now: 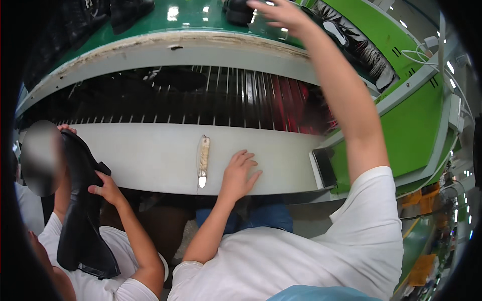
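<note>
I've got my right hand (281, 12) stretched far up over the green conveyor belt (196, 20), arm almost straight, fingers spread wide — hovering just beside a black shoe (238, 11) at the top edge; I can't tell which way that shoe points, it's cut off. My left hand (240, 173) lies flat, palm down, fingers fanned, on the pale tabletop (150, 155). Just beside it rests a worn brush-like tool (203, 160), long axis running away from me. At far left a co-worker's hands (103, 189) grip a black boot (80, 210), held nearly upright.
</note>
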Demonstrator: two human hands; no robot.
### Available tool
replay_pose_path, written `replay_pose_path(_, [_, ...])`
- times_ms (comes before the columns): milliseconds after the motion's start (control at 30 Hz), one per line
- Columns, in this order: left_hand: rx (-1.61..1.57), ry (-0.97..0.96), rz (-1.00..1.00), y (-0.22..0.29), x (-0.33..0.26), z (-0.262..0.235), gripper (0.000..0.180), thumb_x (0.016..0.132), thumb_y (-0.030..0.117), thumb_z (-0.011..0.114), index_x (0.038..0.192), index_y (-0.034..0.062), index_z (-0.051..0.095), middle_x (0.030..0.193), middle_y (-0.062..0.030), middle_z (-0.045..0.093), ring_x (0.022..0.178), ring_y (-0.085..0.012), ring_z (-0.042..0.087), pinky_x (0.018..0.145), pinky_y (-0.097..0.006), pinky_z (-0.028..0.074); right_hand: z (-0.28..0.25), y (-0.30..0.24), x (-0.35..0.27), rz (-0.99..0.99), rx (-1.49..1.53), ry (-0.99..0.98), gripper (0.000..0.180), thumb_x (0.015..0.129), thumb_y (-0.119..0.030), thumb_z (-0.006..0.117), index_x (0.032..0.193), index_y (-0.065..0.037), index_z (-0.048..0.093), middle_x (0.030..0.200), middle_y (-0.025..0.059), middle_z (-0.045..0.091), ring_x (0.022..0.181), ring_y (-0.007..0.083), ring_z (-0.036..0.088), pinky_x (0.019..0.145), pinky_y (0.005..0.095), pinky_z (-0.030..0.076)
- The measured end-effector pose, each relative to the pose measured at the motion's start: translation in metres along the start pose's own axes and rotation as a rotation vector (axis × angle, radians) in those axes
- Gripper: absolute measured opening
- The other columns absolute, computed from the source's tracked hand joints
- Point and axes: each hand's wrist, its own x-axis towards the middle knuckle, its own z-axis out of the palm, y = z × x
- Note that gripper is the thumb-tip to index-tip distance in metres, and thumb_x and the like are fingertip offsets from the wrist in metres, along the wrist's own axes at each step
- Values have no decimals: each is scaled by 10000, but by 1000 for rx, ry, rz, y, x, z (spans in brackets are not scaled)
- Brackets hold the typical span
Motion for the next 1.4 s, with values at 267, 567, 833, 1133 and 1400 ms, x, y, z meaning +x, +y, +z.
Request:
replay_pose_path(267, [23,-33,23,19,6,18,227,914,168,908,1086,43,829,1391,-142,771,1452,-413,633,1168,-513,573,-295,120,-120,548,-1373,370,944,864,-825,777,1579,-213,715,1583,208,709,1463,426,674,1194,604,541])
replay_pose_path(567, [-626,-117,-266,26,40,-4,412,1080,300,814,1367,12,751,1453,-193,750,1225,-372,792,1019,-450,654,-149,15,-217,-70,-776,590,547,937,-431,821,1398,-138,852,1035,135,884,983,311,844,909,416,649])
replay_pose_path(833, [-1151,391,-163,69,164,-58,599,1171,201,697,1645,-43,422,1340,-201,768,1118,-258,806,847,-404,719,-41,-49,-312,-557,-328,-352,513,817,-166,1009,1298,-73,861,1394,126,832,1327,295,780,1173,449,595])
replay_pose_path(1133, [-724,170,-505,-12,87,14,477,1110,61,750,1532,-41,551,1184,-139,829,1087,-161,784,961,-316,614,-308,153,-57,630,-1004,692,1070,1056,-869,376,1630,-7,646,1713,287,569,1629,440,513,1339,549,374])
replay_pose_path(1400, [-479,160,-550,-6,83,15,592,1055,106,800,1585,18,552,1169,-186,837,1090,-237,826,969,-360,623,-345,196,24,558,-326,1032,1058,922,-519,820,1714,40,394,1725,307,503,1528,407,595,1227,486,501])
